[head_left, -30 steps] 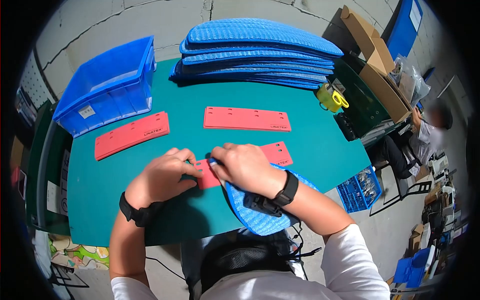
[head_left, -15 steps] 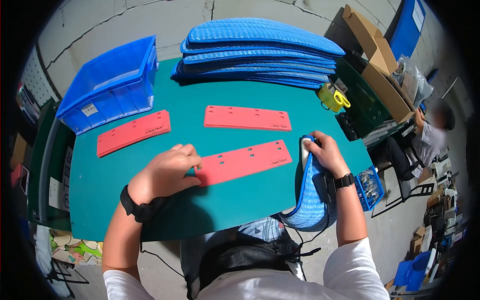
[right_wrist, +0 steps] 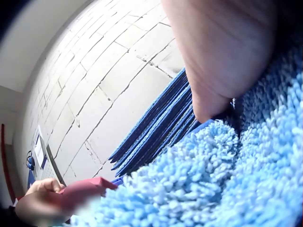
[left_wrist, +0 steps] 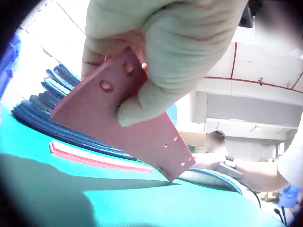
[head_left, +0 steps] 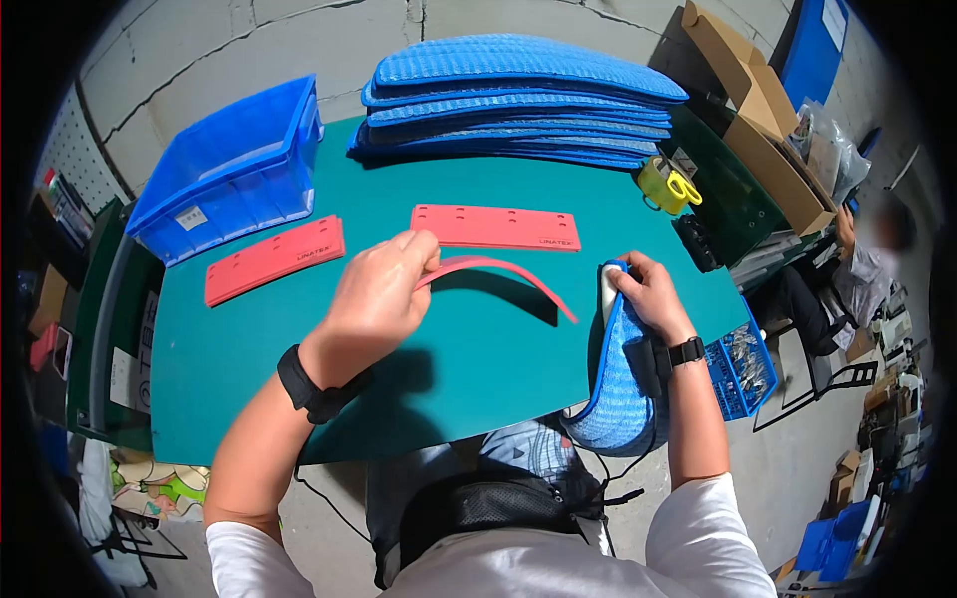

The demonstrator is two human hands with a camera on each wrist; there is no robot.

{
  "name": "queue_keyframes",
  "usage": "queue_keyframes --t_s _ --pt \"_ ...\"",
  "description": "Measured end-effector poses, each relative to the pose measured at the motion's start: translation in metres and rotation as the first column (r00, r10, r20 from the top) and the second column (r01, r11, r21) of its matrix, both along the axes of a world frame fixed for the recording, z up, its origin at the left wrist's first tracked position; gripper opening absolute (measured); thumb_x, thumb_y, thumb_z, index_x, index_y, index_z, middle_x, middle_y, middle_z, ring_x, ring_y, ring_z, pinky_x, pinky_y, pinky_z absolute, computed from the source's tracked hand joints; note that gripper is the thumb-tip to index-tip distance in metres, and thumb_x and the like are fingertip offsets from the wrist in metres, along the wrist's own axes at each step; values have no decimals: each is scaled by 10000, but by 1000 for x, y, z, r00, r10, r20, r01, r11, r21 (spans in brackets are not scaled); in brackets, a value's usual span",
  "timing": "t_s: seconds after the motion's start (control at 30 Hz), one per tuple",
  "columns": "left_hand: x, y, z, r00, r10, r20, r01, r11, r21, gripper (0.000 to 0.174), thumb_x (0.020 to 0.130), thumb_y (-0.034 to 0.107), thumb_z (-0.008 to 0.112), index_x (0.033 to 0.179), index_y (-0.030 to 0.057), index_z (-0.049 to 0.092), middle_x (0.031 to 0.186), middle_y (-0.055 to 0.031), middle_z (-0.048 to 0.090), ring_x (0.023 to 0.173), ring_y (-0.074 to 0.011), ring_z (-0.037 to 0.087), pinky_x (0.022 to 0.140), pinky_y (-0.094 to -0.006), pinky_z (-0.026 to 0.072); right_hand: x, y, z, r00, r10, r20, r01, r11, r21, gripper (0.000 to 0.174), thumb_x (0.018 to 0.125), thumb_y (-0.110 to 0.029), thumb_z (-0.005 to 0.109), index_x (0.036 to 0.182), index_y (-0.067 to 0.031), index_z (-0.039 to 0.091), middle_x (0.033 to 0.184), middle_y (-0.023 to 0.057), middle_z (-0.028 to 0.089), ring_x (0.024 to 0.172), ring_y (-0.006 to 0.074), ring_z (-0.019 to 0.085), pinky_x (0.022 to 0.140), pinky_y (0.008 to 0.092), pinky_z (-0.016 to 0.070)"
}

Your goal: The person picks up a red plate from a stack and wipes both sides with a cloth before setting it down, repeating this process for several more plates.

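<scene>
My left hand (head_left: 371, 299) pinches one end of a red rubber strip (head_left: 498, 263) and holds it up over the table. The strip arches, its far end drooping to the right. In the left wrist view, the thumb presses on the strip's face (left_wrist: 128, 137) near two of its punched holes. At the table's right edge, my right hand (head_left: 650, 297) grips a blue mop pad (head_left: 620, 394) by its white-lined end, and the rest curves down past the front edge. The pad's fluffy pile (right_wrist: 189, 175) fills much of the right wrist view.
Two stacks of red strips, a left one (head_left: 276, 261) and a middle one (head_left: 495, 228), lie on the green table (head_left: 269, 389). Behind them are a blue bin (head_left: 229, 189) and piled mop pads (head_left: 518, 75). Yellow-handled scissors (head_left: 682, 191) stand at right. A person sits beyond.
My right hand has carried the mop pad rightward, off the red strip, to the table's right edge. My left hand has since lifted the strip by its left end, moving up and right.
</scene>
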State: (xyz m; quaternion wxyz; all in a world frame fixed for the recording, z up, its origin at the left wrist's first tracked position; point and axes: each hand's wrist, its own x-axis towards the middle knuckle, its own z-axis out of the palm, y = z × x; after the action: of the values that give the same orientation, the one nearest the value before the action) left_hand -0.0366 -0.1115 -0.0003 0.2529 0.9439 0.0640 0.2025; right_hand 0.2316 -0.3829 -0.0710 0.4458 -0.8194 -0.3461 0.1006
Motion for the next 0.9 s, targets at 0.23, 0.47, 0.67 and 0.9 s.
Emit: queue_keyframes --t_s 0.23,0.47,0.67,0.9 --pt "-34 -12 1 910 -284 -302 341 927 157 327 680 79 784 920 59 564 972 -92 542 959 -301 556 809 -396 471 3 0 -4 999 10 -35 -9 999 39 239 915 -212 663 1012 7 654 783 55 659 702 99 579 637 270 466" --pt "-48 10 -6 907 -339 -250 368 927 75 331 708 102 805 996 65 645 982 -76 566 956 -287 557 814 -387 475 -1 2 0 998 12 -65 -8 998 61 217 923 -197 658 1002 4 651 769 35 641 702 93 566 639 259 454" --pt "-68 44 -2 878 -320 -356 326 944 -45 270 744 109 783 1010 94 740 884 -74 627 876 -287 601 753 -391 478 -8 4 9 996 -3 -92 6 999 36 190 923 -174 661 987 5 653 773 13 627 705 71 550 629 242 437" --pt "-70 51 -23 884 -368 -287 356 929 -97 256 773 92 751 1027 121 747 868 -72 623 876 -281 600 770 -384 463 -30 26 38 991 89 96 -81 993 -83 232 918 -196 654 1020 12 665 754 55 646 696 101 589 628 267 468"
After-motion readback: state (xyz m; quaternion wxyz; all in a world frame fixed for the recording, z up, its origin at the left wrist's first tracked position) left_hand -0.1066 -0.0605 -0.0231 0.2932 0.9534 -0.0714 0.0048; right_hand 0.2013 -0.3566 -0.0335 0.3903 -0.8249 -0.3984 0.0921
